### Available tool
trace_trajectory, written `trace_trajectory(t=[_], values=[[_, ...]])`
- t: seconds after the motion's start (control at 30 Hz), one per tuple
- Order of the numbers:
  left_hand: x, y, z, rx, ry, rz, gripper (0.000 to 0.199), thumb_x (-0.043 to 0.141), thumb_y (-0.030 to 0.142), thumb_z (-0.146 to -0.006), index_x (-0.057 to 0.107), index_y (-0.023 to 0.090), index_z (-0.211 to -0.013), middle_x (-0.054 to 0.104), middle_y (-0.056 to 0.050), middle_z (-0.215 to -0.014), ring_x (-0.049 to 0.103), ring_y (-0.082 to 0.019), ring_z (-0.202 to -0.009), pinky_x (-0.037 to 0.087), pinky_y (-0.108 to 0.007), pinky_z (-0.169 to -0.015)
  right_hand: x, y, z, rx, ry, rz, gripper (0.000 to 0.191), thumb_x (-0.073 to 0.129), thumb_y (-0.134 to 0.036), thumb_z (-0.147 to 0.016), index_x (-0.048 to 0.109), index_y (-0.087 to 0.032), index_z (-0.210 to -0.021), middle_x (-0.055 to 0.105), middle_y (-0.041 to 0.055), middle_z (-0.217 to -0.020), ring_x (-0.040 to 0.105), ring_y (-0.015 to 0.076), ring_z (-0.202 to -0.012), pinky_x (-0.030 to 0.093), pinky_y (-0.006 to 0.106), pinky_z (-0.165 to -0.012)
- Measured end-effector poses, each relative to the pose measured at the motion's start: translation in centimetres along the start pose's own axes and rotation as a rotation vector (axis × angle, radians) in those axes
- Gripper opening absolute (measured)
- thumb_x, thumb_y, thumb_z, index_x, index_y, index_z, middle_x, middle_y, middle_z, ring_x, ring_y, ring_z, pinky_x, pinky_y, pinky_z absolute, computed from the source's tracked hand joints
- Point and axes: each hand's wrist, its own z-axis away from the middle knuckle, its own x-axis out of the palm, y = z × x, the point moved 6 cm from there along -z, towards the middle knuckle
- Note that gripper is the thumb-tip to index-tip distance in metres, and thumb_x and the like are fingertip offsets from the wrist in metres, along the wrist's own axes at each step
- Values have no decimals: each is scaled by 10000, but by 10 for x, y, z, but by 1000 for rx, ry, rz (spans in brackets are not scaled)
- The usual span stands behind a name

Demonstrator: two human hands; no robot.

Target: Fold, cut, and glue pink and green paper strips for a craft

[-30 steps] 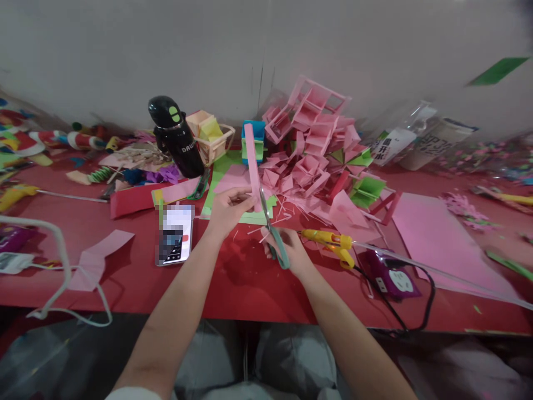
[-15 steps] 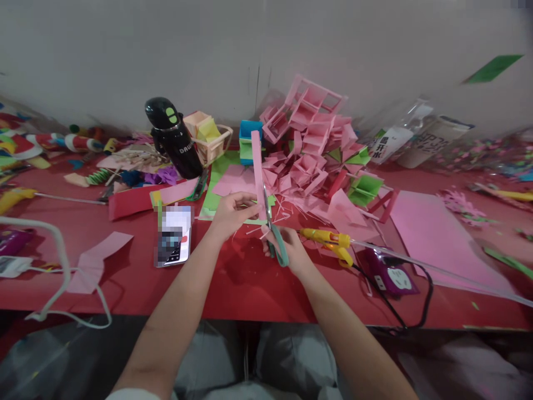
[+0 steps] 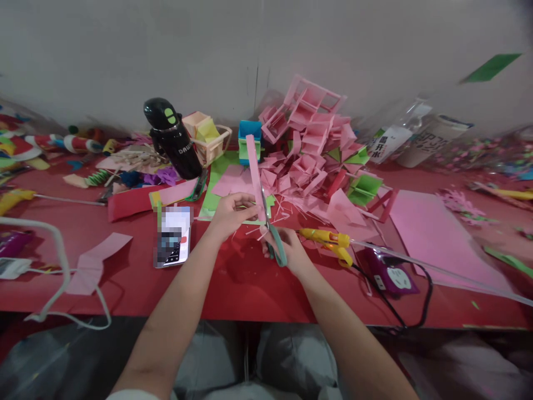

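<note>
My left hand (image 3: 234,214) pinches the lower end of a narrow pink paper strip (image 3: 253,166), which stands upright above the table. Green-handled scissors (image 3: 278,244) are in my right hand (image 3: 289,250), their blades pointing up along the strip's right edge. Whether the blades touch the paper on both sides I cannot tell. Thin pink offcuts (image 3: 283,208) lie on the red table just beyond my hands. Behind them rises a heap of folded pink paper pieces (image 3: 310,139), some shaped like small chairs or boxes.
To the right lie a yellow glue gun (image 3: 327,238), a purple power socket (image 3: 389,272) and a pink sheet (image 3: 441,239). On the left are a phone (image 3: 177,236), a black bottle (image 3: 177,141) and a white cable (image 3: 62,266). A grey wall (image 3: 208,55) stands behind.
The top of the pink strip has tipped slightly to the left, and the scissors' handles have turned a little. Both hands stay in nearly the same place.
</note>
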Motion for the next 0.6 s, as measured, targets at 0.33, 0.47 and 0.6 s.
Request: trace_trajectory(t=[0.33, 0.47, 0.6], values=[[-1, 4, 1, -48, -52, 34, 381, 912, 359, -605, 679, 150, -822, 696, -19, -729, 666, -137, -615, 600, -311, -650, 1, -2, 1, -44, 7, 41, 527, 706, -664, -784, 561, -192, -601, 562, -11, -532, 534, 123, -476, 421, 255, -494], [-1, 5, 1, -55, -60, 49, 394, 917, 360, -596, 674, 142, -818, 689, -12, -720, 661, -127, -599, 588, -293, -635, 1, -5, 1, -68, 20, 93, 531, 689, -665, -800, 577, -188, -595, 576, -1, -504, 530, 124, -447, 384, 249, -459], [-1, 5, 1, -63, -73, 58, 390, 915, 350, -602, 668, 141, -820, 686, -11, -718, 660, -125, -604, 580, -284, -633, 0, -7, 1, -72, 34, 121, 530, 692, -653, -807, 577, -187, -581, 574, -1, -488, 528, 123, -434, 378, 245, -445]])
